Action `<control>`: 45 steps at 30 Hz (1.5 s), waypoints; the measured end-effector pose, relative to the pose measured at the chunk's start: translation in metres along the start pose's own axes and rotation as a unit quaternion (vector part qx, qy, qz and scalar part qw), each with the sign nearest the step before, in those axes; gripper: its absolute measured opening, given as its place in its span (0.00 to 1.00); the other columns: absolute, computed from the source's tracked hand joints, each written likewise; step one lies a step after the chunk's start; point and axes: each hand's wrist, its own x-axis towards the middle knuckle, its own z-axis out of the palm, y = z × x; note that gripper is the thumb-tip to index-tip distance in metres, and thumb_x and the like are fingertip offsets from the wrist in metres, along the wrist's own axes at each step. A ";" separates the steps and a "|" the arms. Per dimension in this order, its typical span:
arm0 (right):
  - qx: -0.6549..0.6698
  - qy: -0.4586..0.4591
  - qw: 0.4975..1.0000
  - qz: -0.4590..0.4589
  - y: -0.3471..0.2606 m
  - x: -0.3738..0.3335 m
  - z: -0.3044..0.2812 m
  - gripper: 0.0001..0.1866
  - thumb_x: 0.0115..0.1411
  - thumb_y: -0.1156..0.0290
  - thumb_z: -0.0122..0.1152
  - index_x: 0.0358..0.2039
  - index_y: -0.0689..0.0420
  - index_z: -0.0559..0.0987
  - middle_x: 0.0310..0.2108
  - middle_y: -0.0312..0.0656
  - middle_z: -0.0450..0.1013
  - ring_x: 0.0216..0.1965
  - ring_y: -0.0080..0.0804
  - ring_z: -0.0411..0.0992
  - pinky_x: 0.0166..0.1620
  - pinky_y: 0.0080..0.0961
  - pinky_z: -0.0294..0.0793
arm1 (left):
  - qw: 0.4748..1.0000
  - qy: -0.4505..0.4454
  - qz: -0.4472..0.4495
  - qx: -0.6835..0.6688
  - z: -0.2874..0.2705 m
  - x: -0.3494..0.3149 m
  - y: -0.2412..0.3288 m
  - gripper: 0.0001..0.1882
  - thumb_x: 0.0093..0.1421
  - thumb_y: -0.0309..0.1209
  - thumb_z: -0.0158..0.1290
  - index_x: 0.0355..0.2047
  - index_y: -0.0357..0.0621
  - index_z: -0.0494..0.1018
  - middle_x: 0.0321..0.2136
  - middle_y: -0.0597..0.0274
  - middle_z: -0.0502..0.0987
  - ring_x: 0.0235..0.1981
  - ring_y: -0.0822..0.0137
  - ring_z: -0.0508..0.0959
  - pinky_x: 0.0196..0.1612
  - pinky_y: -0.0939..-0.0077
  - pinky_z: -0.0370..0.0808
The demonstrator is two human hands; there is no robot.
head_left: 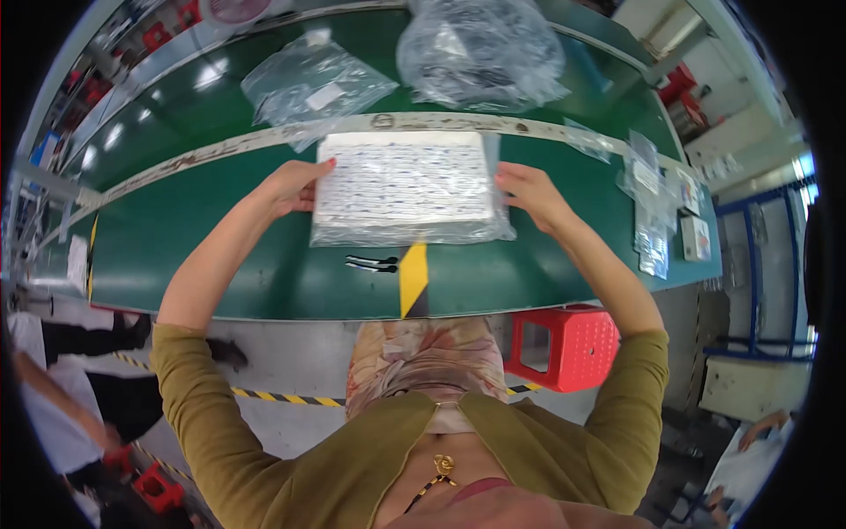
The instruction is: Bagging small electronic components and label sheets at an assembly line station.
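Note:
A clear plastic bag [405, 236] lies across the middle of the green table, with a white rectangular pack [404, 181] inside it. Rows of thin white strips with small bluish marks show through the film. My left hand [293, 188] grips the bag's left edge, thumb on top and fingers curled beneath. At the opposite edge, my right hand [534, 196] pinches the film between thumb and fingers. Two small black, slender pieces [372, 264] lie just below the bag, beside the yellow and black tape [413, 273]. What the hidden fingertips touch underneath cannot be seen.
A flat clear bag [322, 79] and a large bundle of clear plastic [480, 53] lie beyond the pale divider strip [229, 148]. Small bags [650, 203] and a white box [695, 238] sit at right. A red stool [568, 348] stands below the table edge. Other people are at both sides.

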 end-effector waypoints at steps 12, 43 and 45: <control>-0.451 0.319 0.806 -0.210 0.051 -0.034 -0.053 0.15 0.46 0.59 0.63 0.28 0.57 0.75 0.27 0.41 0.69 0.29 0.37 0.69 0.32 0.29 0.69 | 0.984 0.011 0.114 -0.135 0.044 0.046 -0.011 0.14 0.55 0.23 0.50 0.40 0.29 0.63 0.38 0.50 0.72 0.36 0.61 0.75 0.40 0.67 0.74; -0.386 0.188 0.798 -0.424 0.056 -0.065 0.070 0.10 0.46 0.73 0.61 0.31 0.58 0.77 0.31 0.39 0.71 0.33 0.37 0.68 0.36 0.27 0.69 | 0.682 0.206 0.530 0.460 0.068 -0.065 -0.110 0.10 0.49 0.32 0.55 0.32 0.44 0.74 0.30 0.63 0.69 0.32 0.63 0.69 0.36 0.73 0.68; -0.387 0.187 0.799 -0.420 0.062 -0.065 0.068 0.12 0.46 0.72 0.61 0.33 0.59 0.77 0.33 0.41 0.71 0.35 0.38 0.68 0.38 0.28 0.68 | 0.670 0.208 0.553 0.450 0.061 -0.062 -0.111 0.07 0.49 0.31 0.55 0.29 0.45 0.75 0.28 0.64 0.69 0.32 0.64 0.70 0.35 0.73 0.68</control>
